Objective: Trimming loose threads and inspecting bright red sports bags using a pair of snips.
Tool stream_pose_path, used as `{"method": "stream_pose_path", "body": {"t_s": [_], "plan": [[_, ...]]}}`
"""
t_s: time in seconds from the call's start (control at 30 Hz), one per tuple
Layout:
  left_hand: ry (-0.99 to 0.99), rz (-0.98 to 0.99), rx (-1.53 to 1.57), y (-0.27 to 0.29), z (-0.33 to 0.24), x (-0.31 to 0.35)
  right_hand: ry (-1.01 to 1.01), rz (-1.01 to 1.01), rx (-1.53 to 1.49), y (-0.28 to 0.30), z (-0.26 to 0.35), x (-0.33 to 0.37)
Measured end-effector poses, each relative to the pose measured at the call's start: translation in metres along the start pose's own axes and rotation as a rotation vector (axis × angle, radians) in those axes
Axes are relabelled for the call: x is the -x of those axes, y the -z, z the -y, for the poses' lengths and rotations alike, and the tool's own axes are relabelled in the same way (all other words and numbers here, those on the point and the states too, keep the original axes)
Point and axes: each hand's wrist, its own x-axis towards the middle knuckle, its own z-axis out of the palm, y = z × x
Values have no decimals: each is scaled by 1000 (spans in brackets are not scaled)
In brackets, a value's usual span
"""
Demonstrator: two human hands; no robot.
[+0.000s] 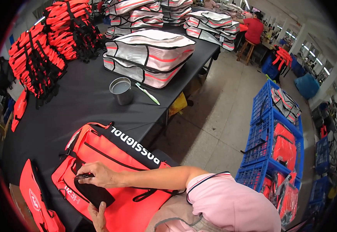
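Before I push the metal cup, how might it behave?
The metal cup probably keeps its shape, its wall looking rigid. Its contents, apparently liquid, could slosh over the open rim. Standing upright, it might tip if pushed high.

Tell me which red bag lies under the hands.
The large red bag with a white-lettered black panel; the stacked red bags sit farther off, back left.

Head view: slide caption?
Left hand and right hand handle a black piece at a red-orange bag; metal cup and toothbrush beyond on dark table.
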Motion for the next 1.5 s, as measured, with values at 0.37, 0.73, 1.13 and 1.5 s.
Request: {"method": "stream_pose_path", "body": {"t_s": [0.37, 0.73, 1.13, 1.5], "plan": [[-244, -227, -274, -61, -48, 13, -282, 241, 91, 20, 30, 18], [-499, -330, -449, -83, -9, 28, -894, 426, -125, 19, -23, 62], [-438, -469, -390, -101, 14, 30, -353, 181, 416, 36, 40, 99], [-361, -438, -285, -103, 13, 30, -245, 369, 450, 44, 23, 91]]}}
